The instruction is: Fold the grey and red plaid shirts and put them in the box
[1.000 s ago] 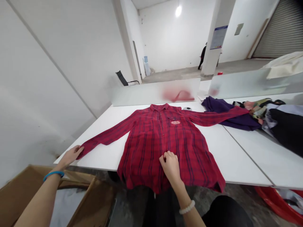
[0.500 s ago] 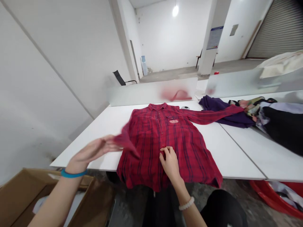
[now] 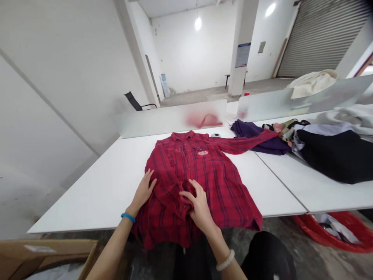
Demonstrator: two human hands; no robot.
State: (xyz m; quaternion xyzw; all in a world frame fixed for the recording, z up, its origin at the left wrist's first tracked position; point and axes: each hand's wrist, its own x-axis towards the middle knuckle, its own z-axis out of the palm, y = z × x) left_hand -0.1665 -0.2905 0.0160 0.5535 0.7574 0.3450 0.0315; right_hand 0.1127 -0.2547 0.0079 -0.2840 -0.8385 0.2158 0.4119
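A red and navy plaid button-up shirt [image 3: 210,175] lies front up on the white table, its lower hem hanging over the near edge. One sleeve is folded inward across the front, with its cuff near the middle of the shirt. My left hand [image 3: 142,192], with a blue band on the wrist, rests open on the shirt's left edge, fingers spread. My right hand [image 3: 200,208], wearing a pale beaded bracelet, has its fingers curled about the folded sleeve's cuff; its fingertips are partly hidden by cloth. The other sleeve stretches right, over purple cloth.
Purple cloth [image 3: 262,142] and black cloth [image 3: 335,153] lie in a pile on the right of the table [image 3: 87,186]. A frosted divider [image 3: 145,124] runs along the back. Below are a cardboard box [image 3: 58,249] at left and a red basin [image 3: 358,233] holding cloth at right.
My left hand has swung the loose sleeve inward across the shirt front, let it go and come down on the shirt's left edge. My right hand now has the cuff. The view has turned right.
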